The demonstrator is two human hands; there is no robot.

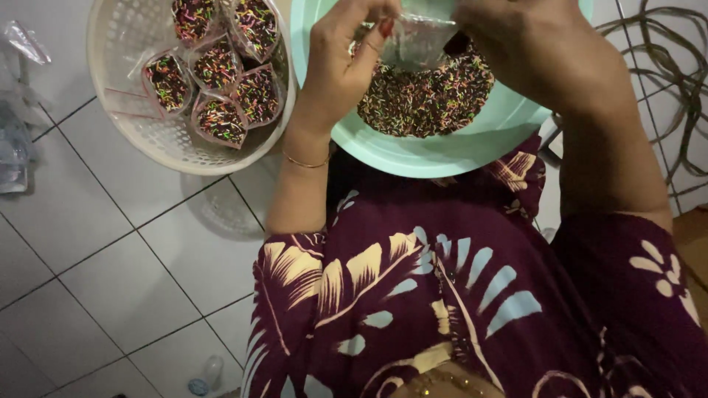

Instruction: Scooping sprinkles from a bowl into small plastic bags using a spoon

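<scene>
Here we see both hands raised over a mint-green basin (457, 151) that rests on the person's lap and holds a heap of multicoloured sprinkles (428, 96). The left hand (339, 63) has its fingers (376, 40) curled, thumb and forefinger pinching one edge of a small clear plastic bag (417, 40). The right hand (531, 44) grips the bag's other side, though we cannot tell how its fingers lie, as they are turned away from us. The bag hangs just above the sprinkles. To the left, on the tiled floor (118, 280), stands a white perforated basket (125, 44) with several filled sprinkle packets (221, 74).
</scene>
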